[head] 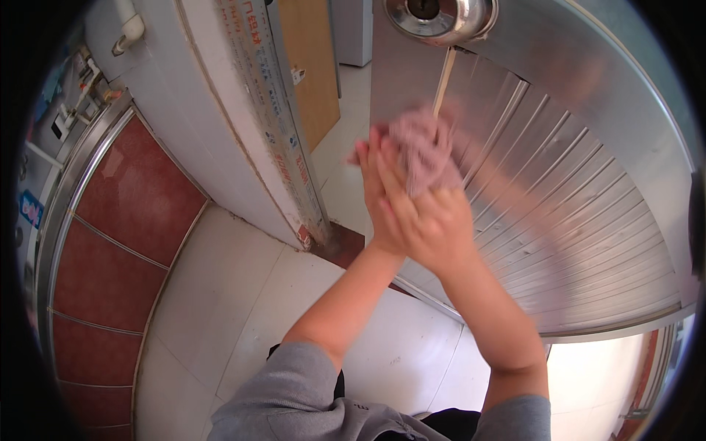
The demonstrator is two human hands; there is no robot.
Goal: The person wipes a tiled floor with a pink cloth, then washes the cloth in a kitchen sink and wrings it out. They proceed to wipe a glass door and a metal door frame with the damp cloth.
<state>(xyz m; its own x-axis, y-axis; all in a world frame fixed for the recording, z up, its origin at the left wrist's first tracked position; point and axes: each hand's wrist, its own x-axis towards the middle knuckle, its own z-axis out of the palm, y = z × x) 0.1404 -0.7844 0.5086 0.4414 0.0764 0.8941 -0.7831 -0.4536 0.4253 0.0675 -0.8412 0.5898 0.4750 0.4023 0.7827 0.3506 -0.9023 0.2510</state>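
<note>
A crumpled pink cloth (427, 146) is bunched between my hands, blurred by motion. My right hand (444, 226) grips its lower side. Close against it, my left hand (380, 204) has its fingers extended upward along the cloth, and a bit of pink fabric shows past its fingertips. Both hands are in front of the ribbed metal door (551, 220), whose shiny surface reflects an arm. Whether the cloth touches the door cannot be told. Above the hands is a round metal door knob (424, 14), with a pale narrow strip (444, 82) running down below it.
A door frame (276, 127) with printed protective film stands left of the opening. Beyond it is a wooden door (309, 71). Red cabinet panels (138, 182) with metal trim curve along the left, under a cluttered counter. Pale tiles (265, 331) cover the floor.
</note>
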